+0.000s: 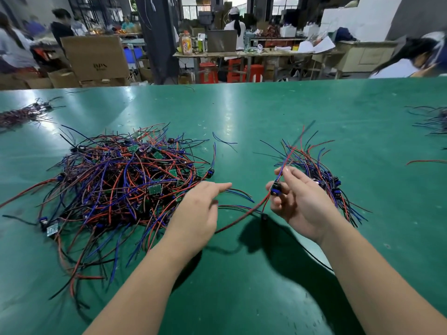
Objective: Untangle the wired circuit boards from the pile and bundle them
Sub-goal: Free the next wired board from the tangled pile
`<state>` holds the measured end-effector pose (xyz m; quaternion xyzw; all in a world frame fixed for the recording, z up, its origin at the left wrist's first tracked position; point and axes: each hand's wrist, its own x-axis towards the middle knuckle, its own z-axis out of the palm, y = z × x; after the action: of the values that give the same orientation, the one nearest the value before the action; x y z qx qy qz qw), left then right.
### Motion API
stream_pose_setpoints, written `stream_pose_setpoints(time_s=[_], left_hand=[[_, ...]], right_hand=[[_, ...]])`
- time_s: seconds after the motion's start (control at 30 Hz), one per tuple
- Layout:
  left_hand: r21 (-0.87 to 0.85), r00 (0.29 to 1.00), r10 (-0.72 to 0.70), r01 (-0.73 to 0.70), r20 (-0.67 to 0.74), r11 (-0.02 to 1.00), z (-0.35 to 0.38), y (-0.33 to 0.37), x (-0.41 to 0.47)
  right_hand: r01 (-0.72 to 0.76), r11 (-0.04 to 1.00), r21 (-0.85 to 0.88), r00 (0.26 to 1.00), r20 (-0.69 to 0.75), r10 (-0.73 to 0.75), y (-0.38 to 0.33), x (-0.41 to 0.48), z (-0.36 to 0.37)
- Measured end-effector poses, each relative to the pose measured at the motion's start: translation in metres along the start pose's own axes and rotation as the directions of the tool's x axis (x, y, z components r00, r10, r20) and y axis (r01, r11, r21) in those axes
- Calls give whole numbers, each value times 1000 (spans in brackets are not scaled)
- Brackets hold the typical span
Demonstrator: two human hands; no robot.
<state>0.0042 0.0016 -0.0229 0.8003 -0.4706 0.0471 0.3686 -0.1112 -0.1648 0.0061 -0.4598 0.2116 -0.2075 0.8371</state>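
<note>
As right hand grips one board, pile

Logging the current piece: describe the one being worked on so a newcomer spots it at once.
On the green table, look right of the big tangled pile to the right hand. It pinches one wired board, black and blue with red and blue wires, the only one held in fingers.

Right hand pinches one wired board at its fingertips, wires trailing above and below them. Sorted bundle lies just beyond those fingers. Left hand: fingers extended, pile just left of them.
</note>
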Motion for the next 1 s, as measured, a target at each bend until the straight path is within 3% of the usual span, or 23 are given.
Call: stream_pose_setpoints(time_s=[0.1,0.23,0.33,0.43,0.53,0.63,0.73,0.9,1.0], left_hand=[[-31,969,131,-127,208,991,7,5,-3],[67,918,122,-158,378,985,18,7,-8],[84,958,94,-121,272,989,10,4,-4],[203,996,-74,63,50,977,-1,0,-2],[314,948,-266,310,-175,897,-12,2,-3],[296,878,-388,464,-279,835,-18,-1,-2],[266,878,-392,461,-275,847,-17,-3,-2],[191,917,-183,263,-355,946,-17,7,-2],[-55,926,-193,186,-324,981,-15,18,-3]], right_hand=[[-56,998,35,985,168,49,2,-2,0],[-100,994,39,947,309,83,5,-5,1],[-94,993,67,960,269,73,4,-5,1],[-22,988,154,987,162,-3,-1,-2,1],[64,978,200,996,41,-73,-8,1,-3],[103,971,216,995,-22,-101,-13,4,-9],[112,973,200,994,-33,-108,-12,5,-9],[9,994,111,997,76,-18,0,0,-4],[-64,998,3,991,122,63,3,-3,0]])
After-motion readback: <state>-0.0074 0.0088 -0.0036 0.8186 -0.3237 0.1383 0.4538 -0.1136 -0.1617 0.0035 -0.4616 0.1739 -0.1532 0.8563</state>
